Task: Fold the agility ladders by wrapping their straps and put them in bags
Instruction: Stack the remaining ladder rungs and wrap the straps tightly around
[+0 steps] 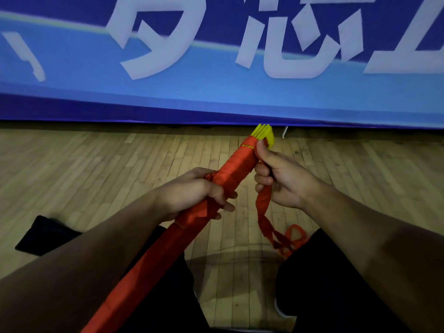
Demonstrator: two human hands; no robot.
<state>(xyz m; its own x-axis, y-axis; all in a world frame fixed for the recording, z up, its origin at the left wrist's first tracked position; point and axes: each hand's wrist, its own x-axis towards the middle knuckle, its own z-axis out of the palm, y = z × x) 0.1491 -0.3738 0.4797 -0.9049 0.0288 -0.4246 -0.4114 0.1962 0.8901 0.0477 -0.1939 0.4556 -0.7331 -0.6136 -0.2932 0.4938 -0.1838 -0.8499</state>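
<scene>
A bundled agility ladder (236,165) runs diagonally from the bottom left up to the centre, its yellow rung ends (265,133) sticking out at the top. Red strap is wound around most of its length. My left hand (194,192) grips the bundle at its middle. My right hand (282,175) holds the loose red strap (263,212) beside the top of the bundle, thumb pressed near the yellow ends. The strap's free end hangs down and lies in loops by my right leg.
I sit on a wooden plank floor (96,169) with my legs in dark clothing at the bottom. A dark bag (45,234) lies flat on the floor at the left. A blue banner with large white characters (216,92) closes off the far side.
</scene>
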